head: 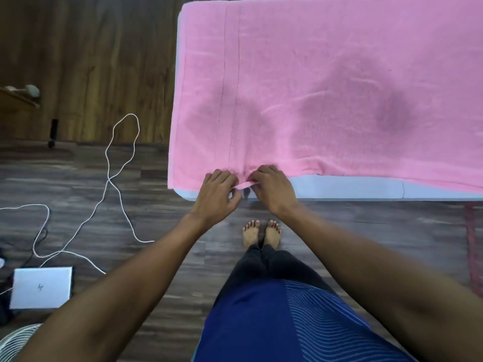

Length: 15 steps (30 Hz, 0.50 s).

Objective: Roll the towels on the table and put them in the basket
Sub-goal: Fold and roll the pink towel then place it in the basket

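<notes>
Head view: my left hand (217, 190) and right hand (271, 189) pinch the towel (326, 87) hem at the counter's (339, 188) near edge, where so close-set a grip could roll it crooked.

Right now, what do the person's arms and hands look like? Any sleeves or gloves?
No sleeves and no gloves: the left arm and right arm are bare as far as the picture shows. The left hand and right hand wear no rings, watch or bracelets that I can see.

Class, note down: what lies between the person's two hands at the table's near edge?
In the head view, a raised fold of the pink terry towel, pinched by the left hand and the right hand.
</notes>
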### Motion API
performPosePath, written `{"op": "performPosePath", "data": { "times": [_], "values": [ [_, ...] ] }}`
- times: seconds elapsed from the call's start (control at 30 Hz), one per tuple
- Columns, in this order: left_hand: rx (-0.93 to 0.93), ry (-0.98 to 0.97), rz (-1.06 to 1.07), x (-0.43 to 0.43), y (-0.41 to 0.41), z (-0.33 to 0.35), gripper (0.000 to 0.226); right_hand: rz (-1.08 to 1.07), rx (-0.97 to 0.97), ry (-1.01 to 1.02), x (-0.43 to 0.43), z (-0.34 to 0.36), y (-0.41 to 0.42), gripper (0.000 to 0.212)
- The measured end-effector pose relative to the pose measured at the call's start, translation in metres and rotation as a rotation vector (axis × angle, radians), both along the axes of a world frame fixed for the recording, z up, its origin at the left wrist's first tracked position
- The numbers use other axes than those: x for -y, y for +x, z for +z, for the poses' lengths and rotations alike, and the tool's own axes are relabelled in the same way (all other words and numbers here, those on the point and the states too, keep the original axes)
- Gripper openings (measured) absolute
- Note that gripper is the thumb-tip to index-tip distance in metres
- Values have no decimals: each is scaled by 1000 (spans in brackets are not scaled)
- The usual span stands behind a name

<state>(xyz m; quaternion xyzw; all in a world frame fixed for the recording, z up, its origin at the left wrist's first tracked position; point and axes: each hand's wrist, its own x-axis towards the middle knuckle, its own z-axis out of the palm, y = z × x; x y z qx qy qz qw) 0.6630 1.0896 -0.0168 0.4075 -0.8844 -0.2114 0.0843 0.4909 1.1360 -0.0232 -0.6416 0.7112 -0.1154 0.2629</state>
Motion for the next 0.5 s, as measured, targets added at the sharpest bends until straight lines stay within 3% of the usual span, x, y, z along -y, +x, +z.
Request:
{"op": "performPosePath", "data": {
  "times": [0.2,0.5],
  "values": [
    [127,-57,-93,-17,-11,-4,36,-18,73,7,-20,12,-8,27],
    [24,75,-124,-48,-22,-7,14,-8,-44,49,-68,5,-25,18]
  ]
}}
